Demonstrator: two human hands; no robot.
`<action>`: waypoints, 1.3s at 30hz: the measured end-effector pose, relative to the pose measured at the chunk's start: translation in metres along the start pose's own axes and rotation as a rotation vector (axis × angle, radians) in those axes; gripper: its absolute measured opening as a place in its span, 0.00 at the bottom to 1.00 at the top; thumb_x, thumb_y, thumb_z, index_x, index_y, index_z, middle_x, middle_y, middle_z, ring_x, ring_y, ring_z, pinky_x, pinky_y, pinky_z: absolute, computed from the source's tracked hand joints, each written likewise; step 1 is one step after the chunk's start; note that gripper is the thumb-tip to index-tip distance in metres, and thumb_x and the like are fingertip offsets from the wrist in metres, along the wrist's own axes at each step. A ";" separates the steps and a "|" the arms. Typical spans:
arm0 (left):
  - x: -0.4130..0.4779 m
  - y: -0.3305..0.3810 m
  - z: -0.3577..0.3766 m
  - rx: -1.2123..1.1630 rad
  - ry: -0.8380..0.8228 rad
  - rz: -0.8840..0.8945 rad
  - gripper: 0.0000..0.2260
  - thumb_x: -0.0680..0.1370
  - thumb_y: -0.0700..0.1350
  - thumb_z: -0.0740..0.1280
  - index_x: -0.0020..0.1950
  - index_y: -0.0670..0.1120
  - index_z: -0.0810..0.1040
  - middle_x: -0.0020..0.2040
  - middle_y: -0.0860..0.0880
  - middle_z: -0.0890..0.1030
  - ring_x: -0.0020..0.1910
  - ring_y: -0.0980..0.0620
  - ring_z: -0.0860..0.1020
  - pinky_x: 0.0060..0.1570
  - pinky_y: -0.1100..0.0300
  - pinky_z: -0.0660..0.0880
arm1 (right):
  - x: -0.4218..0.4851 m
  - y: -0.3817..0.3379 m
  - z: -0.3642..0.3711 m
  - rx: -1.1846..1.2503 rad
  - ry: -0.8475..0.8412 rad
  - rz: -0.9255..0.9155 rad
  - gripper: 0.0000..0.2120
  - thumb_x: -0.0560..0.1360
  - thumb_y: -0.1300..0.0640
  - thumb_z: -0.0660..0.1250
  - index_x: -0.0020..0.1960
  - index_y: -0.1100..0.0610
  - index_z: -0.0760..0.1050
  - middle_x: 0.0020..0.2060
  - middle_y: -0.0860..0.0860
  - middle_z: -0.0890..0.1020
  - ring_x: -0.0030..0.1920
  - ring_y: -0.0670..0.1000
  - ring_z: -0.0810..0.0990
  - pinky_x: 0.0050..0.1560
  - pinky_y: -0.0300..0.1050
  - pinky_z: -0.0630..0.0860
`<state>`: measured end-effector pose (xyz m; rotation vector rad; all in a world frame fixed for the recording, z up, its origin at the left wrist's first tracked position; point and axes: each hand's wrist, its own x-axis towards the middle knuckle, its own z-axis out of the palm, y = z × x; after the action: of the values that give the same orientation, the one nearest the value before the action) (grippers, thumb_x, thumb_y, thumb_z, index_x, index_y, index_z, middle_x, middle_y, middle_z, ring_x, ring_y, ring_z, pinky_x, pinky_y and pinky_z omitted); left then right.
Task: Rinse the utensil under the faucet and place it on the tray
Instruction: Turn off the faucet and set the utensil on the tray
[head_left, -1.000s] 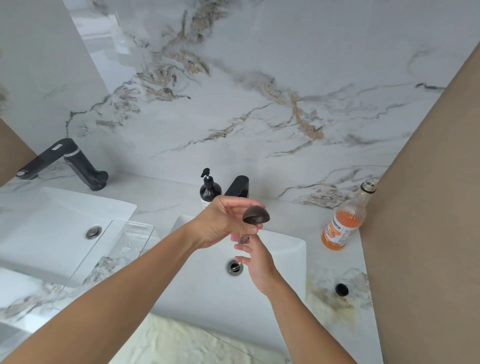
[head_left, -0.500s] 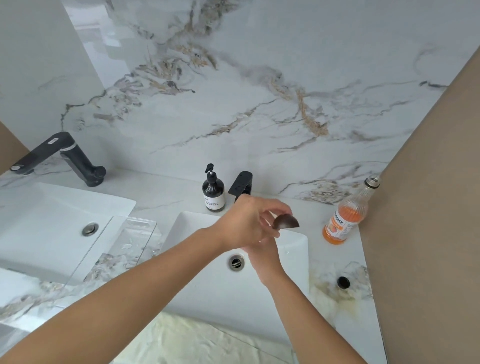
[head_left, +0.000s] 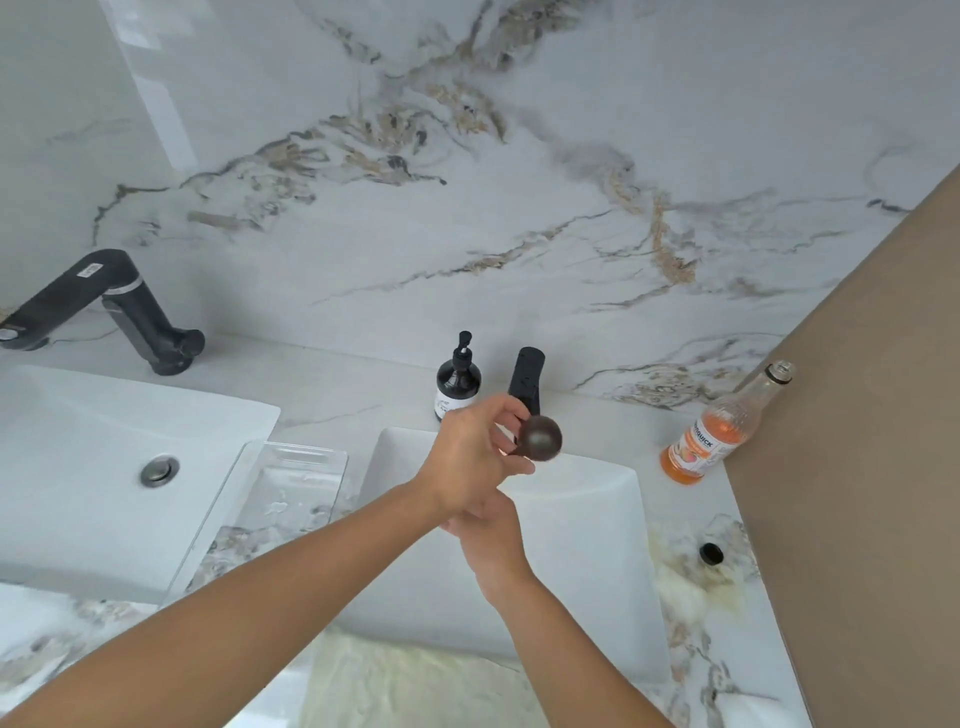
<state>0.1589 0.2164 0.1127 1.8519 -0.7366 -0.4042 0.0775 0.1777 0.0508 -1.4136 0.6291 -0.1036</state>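
My left hand (head_left: 475, 457) grips a dark brown utensil with a round bowl (head_left: 540, 438), probably a wooden ladle, over the white right sink (head_left: 597, 519). The bowl's rounded back faces up, just in front of the black faucet (head_left: 526, 379). My right hand (head_left: 491, 540) sits below the left one, mostly hidden by it; whether it holds the handle I cannot tell. No water stream is visible. A clear plastic tray (head_left: 291, 483) lies between the two sinks, to the left.
A dark soap pump bottle (head_left: 457, 382) stands left of the faucet. An orange drink bottle (head_left: 719, 431) leans by the brown wall on the right; a black cap (head_left: 710, 553) lies on the counter. A second sink (head_left: 104, 467) and black faucet (head_left: 114, 306) are at left.
The utensil's bowl has turned from edge-on to its round back up and moved slightly left toward the faucet. My right hand stayed under the left.
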 end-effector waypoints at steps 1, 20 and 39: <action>0.000 -0.009 -0.008 -0.020 0.030 -0.042 0.24 0.61 0.41 0.81 0.51 0.55 0.76 0.41 0.57 0.82 0.34 0.64 0.78 0.36 0.74 0.73 | -0.002 0.004 0.008 0.047 0.012 0.019 0.04 0.72 0.67 0.68 0.47 0.64 0.79 0.34 0.51 0.85 0.37 0.52 0.82 0.44 0.42 0.81; 0.001 -0.116 -0.158 -0.690 0.021 -0.688 0.19 0.65 0.35 0.80 0.47 0.44 0.73 0.39 0.43 0.86 0.37 0.49 0.86 0.36 0.60 0.81 | -0.003 0.004 0.108 0.253 -0.249 0.312 0.07 0.71 0.59 0.76 0.48 0.60 0.84 0.40 0.54 0.85 0.40 0.55 0.82 0.47 0.51 0.80; -0.053 -0.212 -0.202 -0.226 -0.209 -1.008 0.10 0.75 0.47 0.71 0.52 0.43 0.84 0.52 0.46 0.85 0.49 0.47 0.83 0.51 0.52 0.79 | 0.006 0.056 0.201 -0.150 -0.142 0.629 0.12 0.76 0.61 0.69 0.58 0.60 0.77 0.54 0.58 0.84 0.56 0.57 0.83 0.60 0.61 0.78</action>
<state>0.3005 0.4491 -0.0064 1.8597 0.1799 -1.2742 0.1596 0.3632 0.0016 -1.2919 0.9476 0.5460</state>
